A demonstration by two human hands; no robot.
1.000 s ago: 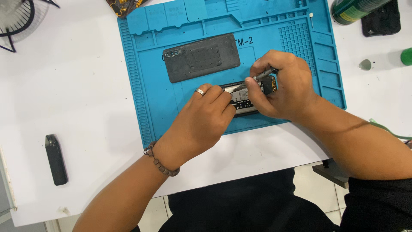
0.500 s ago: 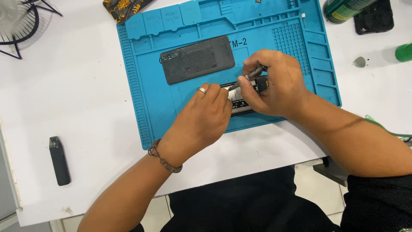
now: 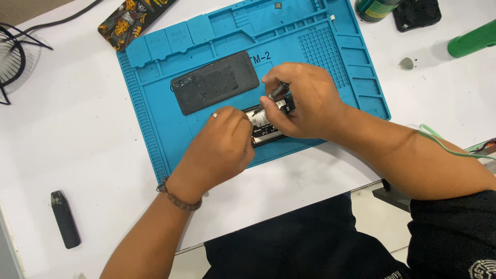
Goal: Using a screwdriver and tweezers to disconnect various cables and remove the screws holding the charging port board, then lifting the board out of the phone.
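Note:
An opened phone point(image 3: 266, 124) with its insides showing lies on a blue repair mat point(image 3: 155, 119). My left hand point(image 3: 219, 150), with a ring on one finger, presses down on the phone's near end and holds it. My right hand point(image 3: 305, 101) grips a thin dark tool point(image 3: 275, 93) whose tip touches the phone's upper part. Most of the phone is hidden under both hands. Its dark back cover point(image 3: 214, 81) lies flat on the mat just beyond them.
A small black stick-shaped device point(image 3: 65, 218) lies on the white table at the near left. A patterned case point(image 3: 129, 18) sits at the mat's far left, a wire stand point(image 3: 13, 57) further left. A green bottle point(image 3: 473, 39), a can point(image 3: 377, 8) and a black block point(image 3: 416, 13) stand far right.
The view has shifted slightly. My right hand has moved a little over the phone with the tool; my left hand stays on the phone.

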